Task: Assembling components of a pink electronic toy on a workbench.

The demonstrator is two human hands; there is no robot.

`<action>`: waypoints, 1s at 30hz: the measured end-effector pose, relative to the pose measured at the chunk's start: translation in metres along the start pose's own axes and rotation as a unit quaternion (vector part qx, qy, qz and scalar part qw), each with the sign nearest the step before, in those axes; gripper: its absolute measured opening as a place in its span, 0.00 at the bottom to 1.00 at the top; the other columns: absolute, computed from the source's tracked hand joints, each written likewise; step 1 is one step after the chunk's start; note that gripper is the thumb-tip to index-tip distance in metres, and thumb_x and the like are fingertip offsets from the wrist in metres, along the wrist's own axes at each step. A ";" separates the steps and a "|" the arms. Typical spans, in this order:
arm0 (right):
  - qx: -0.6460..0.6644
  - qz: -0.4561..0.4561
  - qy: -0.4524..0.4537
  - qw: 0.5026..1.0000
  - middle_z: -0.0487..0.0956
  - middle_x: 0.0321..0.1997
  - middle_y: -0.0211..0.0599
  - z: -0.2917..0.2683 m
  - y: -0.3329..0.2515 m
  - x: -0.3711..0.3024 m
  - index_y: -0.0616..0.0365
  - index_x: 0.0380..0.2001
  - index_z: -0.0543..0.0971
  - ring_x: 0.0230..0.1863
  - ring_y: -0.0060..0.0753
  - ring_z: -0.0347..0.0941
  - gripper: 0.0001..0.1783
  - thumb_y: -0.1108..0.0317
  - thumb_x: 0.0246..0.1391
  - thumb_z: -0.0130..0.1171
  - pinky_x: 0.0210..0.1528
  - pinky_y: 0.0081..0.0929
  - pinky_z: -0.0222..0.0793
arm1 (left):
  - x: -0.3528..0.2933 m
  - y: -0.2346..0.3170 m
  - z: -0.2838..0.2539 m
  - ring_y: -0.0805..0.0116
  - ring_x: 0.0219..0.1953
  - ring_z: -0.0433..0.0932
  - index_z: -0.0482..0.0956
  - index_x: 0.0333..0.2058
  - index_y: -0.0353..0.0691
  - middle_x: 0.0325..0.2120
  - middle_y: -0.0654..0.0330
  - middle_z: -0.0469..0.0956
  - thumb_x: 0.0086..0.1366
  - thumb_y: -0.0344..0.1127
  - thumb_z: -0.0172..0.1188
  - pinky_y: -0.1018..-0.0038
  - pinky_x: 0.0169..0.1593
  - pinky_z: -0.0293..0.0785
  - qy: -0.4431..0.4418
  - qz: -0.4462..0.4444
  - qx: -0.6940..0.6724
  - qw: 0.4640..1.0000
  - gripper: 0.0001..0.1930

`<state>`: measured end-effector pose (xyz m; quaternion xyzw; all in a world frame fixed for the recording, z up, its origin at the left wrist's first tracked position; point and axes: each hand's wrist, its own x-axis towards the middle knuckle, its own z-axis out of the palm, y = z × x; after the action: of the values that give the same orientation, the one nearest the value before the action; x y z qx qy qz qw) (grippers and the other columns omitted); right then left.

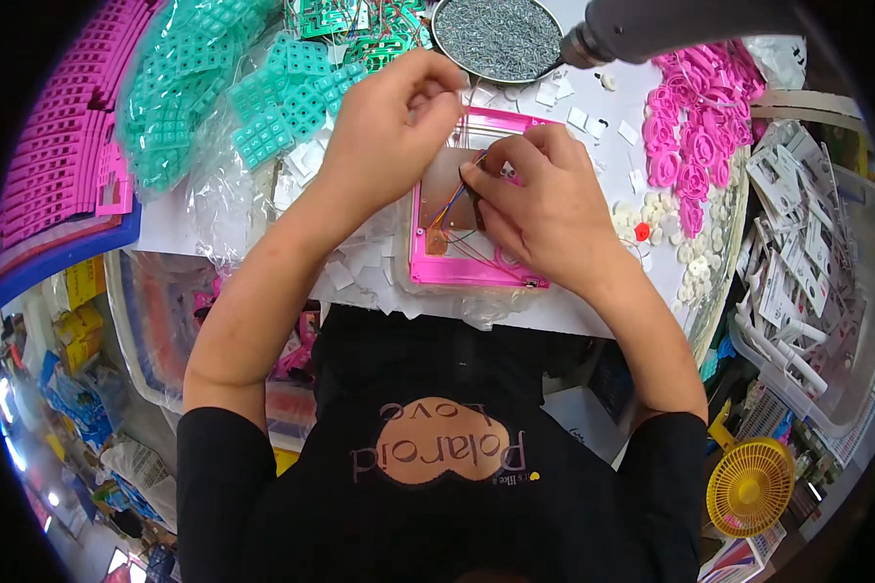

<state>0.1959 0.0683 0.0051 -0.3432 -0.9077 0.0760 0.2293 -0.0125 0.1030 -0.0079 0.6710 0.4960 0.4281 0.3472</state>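
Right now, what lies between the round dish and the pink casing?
Small white pieces lie between the round dish and the pink casing, in the head view.

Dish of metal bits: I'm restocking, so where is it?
Head view: the dish is at the top, just right of centre, beyond the pink frame.

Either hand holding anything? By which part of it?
Right hand: at the upper stretch of the coloured wires over the pink casing; actual grip can't be told. Left hand: curled, hold can't be told either.
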 end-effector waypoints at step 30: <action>-0.105 0.028 -0.094 0.990 0.79 0.29 0.33 -0.018 0.015 0.004 0.55 0.25 0.81 0.40 0.37 0.74 0.04 0.69 0.46 0.59 0.46 0.36 0.69 | -0.004 0.011 0.022 0.66 0.33 0.76 0.83 0.32 0.43 0.25 0.64 0.79 0.61 0.34 0.66 0.63 0.52 0.63 -0.066 0.119 0.217 0.967 0.04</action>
<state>0.2108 0.0818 0.0175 -0.3822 -0.9181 0.0183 0.1033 0.0109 0.0950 -0.0077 0.8115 0.4693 0.3030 0.1714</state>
